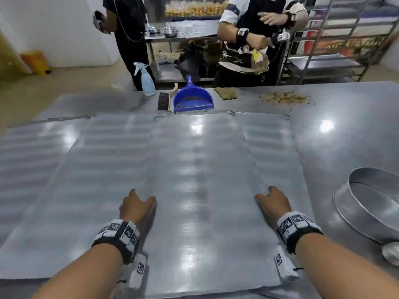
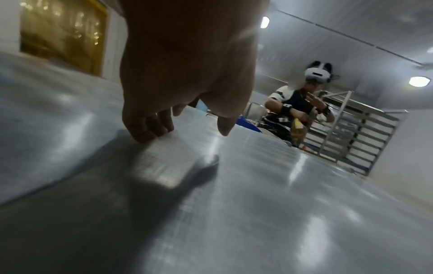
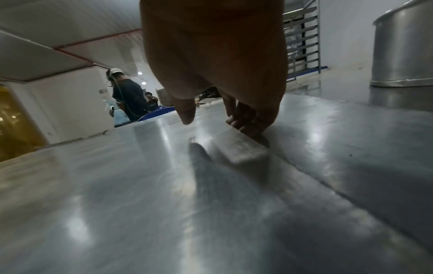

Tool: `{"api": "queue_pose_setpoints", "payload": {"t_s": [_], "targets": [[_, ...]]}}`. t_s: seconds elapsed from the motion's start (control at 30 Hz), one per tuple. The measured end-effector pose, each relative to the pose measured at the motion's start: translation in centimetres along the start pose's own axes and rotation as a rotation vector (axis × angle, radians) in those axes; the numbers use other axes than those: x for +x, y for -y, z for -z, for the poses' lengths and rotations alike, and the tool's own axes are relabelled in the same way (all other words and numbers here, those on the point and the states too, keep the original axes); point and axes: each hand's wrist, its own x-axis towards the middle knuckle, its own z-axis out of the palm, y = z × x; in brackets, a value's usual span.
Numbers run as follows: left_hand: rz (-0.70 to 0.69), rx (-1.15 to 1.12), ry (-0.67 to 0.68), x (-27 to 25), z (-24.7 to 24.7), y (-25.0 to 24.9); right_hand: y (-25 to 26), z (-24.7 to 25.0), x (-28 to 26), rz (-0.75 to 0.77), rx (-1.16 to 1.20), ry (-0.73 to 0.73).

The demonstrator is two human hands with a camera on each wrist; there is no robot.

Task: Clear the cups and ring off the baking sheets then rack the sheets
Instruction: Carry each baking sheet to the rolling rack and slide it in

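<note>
Head view: top baking sheet [image 1: 200, 190] lies on overlapped sheets on the bench [image 1: 345, 147]; ring [image 1: 371, 201] stands clear at right. Left wrist view: left hand [image 2: 182, 83], fingers [image 2: 150, 128] curled under the sheet's edge, thumb above. Right wrist view: right hand [image 3: 218, 70] grips likewise. Risk: uneven lift lets the slick sheet slip or drag its neighbour.

Bare forearms; black wristbands [image 1: 302, 236] with white square-code tags; small white tagged module under each wrist
</note>
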Motion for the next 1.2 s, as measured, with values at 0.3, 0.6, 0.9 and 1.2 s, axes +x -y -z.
{"api": "queue_pose_setpoints", "payload": {"t_s": [0.3,0.6,0.9,1.2], "targets": [[-0.026,-0.32,-0.18,-0.9,-1.1,-2.1,0.5,-0.2,0.4,0.05,0.367,-0.033],[-0.223,-0.359,-0.035,-0.3,-5.1,-12.0,-4.4,6.0,4.1,-0.04,0.423,-0.223],[-0.271,-0.129,0.074,2.0,-9.9,-14.0,-8.3,7.6,5.4,-0.121,0.297,-0.244],[-0.269,0.134,0.075,4.5,-11.1,-12.8,-9.9,6.9,5.6,-0.131,0.087,-0.241]]}}
